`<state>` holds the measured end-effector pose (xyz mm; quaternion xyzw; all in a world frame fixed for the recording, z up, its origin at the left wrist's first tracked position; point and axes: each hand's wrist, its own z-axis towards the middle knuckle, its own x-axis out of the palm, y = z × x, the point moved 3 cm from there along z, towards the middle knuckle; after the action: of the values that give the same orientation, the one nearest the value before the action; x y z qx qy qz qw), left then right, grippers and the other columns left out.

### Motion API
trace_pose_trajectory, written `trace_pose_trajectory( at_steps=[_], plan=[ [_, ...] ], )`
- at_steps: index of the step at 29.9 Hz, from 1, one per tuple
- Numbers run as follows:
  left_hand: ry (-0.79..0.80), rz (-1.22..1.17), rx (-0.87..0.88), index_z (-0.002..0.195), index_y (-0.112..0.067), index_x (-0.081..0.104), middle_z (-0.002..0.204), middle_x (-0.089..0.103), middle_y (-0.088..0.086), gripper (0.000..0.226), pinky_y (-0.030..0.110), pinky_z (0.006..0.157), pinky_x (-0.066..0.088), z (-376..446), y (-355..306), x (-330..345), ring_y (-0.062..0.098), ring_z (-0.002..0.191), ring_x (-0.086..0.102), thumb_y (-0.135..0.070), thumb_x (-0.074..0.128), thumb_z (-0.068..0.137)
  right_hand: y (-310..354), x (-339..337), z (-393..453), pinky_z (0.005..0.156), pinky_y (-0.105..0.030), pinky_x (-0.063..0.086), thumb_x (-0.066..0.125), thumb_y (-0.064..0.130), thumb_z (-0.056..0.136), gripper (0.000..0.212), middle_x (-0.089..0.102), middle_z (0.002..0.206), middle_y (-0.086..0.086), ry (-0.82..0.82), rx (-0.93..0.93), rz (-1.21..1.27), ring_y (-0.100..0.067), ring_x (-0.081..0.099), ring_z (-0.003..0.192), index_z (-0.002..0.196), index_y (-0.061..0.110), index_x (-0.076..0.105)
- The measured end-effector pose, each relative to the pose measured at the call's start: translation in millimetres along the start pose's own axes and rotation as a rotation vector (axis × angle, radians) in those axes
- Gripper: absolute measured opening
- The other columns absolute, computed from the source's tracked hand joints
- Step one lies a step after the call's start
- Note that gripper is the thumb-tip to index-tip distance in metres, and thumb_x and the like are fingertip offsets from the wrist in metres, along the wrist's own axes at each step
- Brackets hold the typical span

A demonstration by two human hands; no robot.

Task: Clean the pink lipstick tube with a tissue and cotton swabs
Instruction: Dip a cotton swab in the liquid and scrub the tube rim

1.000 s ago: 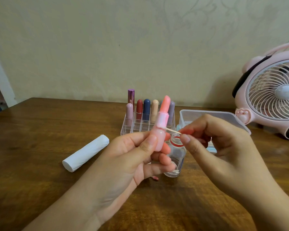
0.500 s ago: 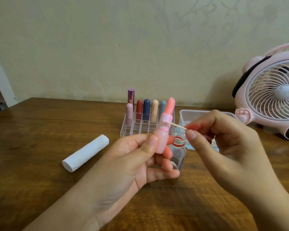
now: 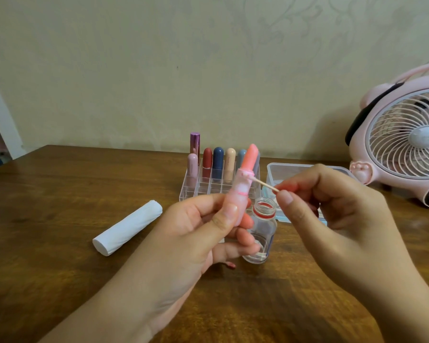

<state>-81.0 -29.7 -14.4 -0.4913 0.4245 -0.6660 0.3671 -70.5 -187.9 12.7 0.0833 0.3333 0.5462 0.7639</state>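
My left hand [image 3: 198, 233] grips the pink lipstick tube [image 3: 238, 194] upright between thumb and fingers, its coral stick extended at the top. My right hand [image 3: 332, 209] pinches a thin wooden cotton swab [image 3: 265, 185] between thumb and forefinger. The swab's tip touches the tube's collar on its right side. A rolled white tissue [image 3: 128, 230] lies on the wooden table [image 3: 47, 194] to the left, apart from both hands.
A small open glass bottle [image 3: 261, 233] with clear liquid stands just behind my left fingers. A clear organiser [image 3: 208, 186] holding several capped lipsticks sits behind it, beside a clear plastic box [image 3: 295, 169]. A pink desk fan [image 3: 406, 149] stands at the far right.
The lipstick tube has tilted a little to the right and risen slightly. My right hand has moved up with the swab, whose tip now touches higher on the collar.
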Motion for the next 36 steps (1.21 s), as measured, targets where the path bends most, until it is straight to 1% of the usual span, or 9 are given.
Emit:
trace_pose_trajectory(
  at_steps=[5, 8, 10, 14, 20, 27, 31, 34, 36],
  plan=[
    [-0.022, 0.003, 0.009, 0.078, -0.008, 0.074, 0.066, 0.066, 0.004, 0.020, 0.023, 0.057, 0.055, -0.7, -0.7, 0.6, 0.012, 0.056, 0.062, -0.027, 0.069, 0.076, -0.9, 3.2, -0.1, 0.050, -0.013, 0.038, 0.056, 0.029, 0.082, 0.012, 0.060, 0.069, -0.003, 0.048, 0.037, 0.019, -0.010, 0.049, 0.055, 0.074, 0.021, 0.060],
    [-0.042, 0.003, 0.003, 0.080, -0.006, 0.073, 0.065, 0.065, 0.004, 0.025, 0.024, 0.056, 0.055, -0.8, -1.6, 0.4, 0.012, 0.056, 0.062, -0.025, 0.066, 0.066, -0.1, 5.2, -0.7, 0.050, -0.020, 0.040, 0.056, 0.030, 0.082, 0.011, 0.061, 0.068, -0.005, 0.092, 0.040, 0.046, -0.012, 0.050, 0.055, 0.077, 0.022, 0.061],
    [-0.040, 0.025, 0.012, 0.081, -0.008, 0.074, 0.065, 0.065, 0.003, 0.022, 0.024, 0.058, 0.055, -0.4, -1.2, 0.6, 0.011, 0.056, 0.062, -0.028, 0.072, 0.072, 0.7, 3.1, -0.4, 0.049, -0.017, 0.039, 0.056, 0.029, 0.082, 0.010, 0.059, 0.067, -0.005, 0.055, 0.027, 0.048, -0.010, 0.049, 0.053, 0.077, 0.022, 0.060],
    [-0.056, 0.070, 0.020, 0.080, -0.008, 0.074, 0.066, 0.066, 0.002, 0.021, 0.025, 0.060, 0.056, -0.2, 0.6, 0.0, 0.011, 0.058, 0.063, -0.029, 0.072, 0.075, 2.5, -0.8, 0.3, 0.049, -0.011, 0.036, 0.056, 0.028, 0.083, 0.010, 0.058, 0.067, 0.001, -0.017, -0.009, 0.000, -0.004, 0.046, 0.050, 0.077, 0.022, 0.060],
    [-0.066, 0.077, 0.010, 0.084, -0.006, 0.073, 0.067, 0.066, 0.003, 0.030, 0.027, 0.061, 0.057, 0.3, 0.8, -2.1, 0.012, 0.058, 0.063, -0.028, 0.066, 0.065, 4.5, 3.5, -1.2, 0.052, -0.010, 0.034, 0.057, 0.024, 0.082, 0.010, 0.049, 0.066, 0.001, 0.048, -0.078, -0.137, -0.006, 0.043, 0.054, 0.076, 0.017, 0.061],
    [-0.067, 0.099, 0.033, 0.078, -0.009, 0.073, 0.065, 0.067, 0.001, 0.027, 0.027, 0.061, 0.057, -0.6, 0.0, -1.5, 0.012, 0.058, 0.064, -0.030, 0.067, 0.062, 7.1, -0.4, -0.3, 0.058, -0.010, 0.036, 0.056, 0.021, 0.083, 0.005, 0.047, 0.069, 0.005, -0.046, -0.109, -0.209, -0.007, 0.046, 0.062, 0.081, 0.017, 0.058],
    [-0.058, 0.093, 0.039, 0.076, -0.010, 0.074, 0.065, 0.066, 0.002, 0.021, 0.026, 0.060, 0.057, -0.6, -0.6, -0.4, 0.011, 0.057, 0.063, -0.029, 0.070, 0.071, 6.7, 1.6, -0.9, 0.057, -0.011, 0.036, 0.057, 0.021, 0.082, 0.006, 0.045, 0.060, 0.005, -0.035, -0.106, -0.235, -0.007, 0.045, 0.061, 0.080, 0.016, 0.059],
    [-0.066, 0.092, 0.039, 0.076, -0.009, 0.074, 0.065, 0.067, 0.001, 0.025, 0.025, 0.060, 0.056, -1.0, -0.9, -1.1, 0.012, 0.058, 0.063, -0.030, 0.067, 0.063, 5.5, 2.6, -1.2, 0.054, -0.011, 0.035, 0.061, 0.019, 0.081, 0.006, 0.043, 0.057, 0.009, 0.011, -0.108, -0.222, -0.005, 0.043, 0.058, 0.076, 0.015, 0.060],
    [-0.073, 0.093, 0.037, 0.080, -0.008, 0.073, 0.064, 0.067, 0.000, 0.028, 0.027, 0.061, 0.057, -0.7, -0.5, -2.0, 0.011, 0.057, 0.063, -0.029, 0.067, 0.062, 5.8, 3.3, -1.4, 0.054, -0.013, 0.035, 0.059, 0.021, 0.081, 0.007, 0.045, 0.063, 0.005, 0.040, -0.112, -0.195, -0.005, 0.043, 0.057, 0.076, 0.016, 0.060]
  ],
)
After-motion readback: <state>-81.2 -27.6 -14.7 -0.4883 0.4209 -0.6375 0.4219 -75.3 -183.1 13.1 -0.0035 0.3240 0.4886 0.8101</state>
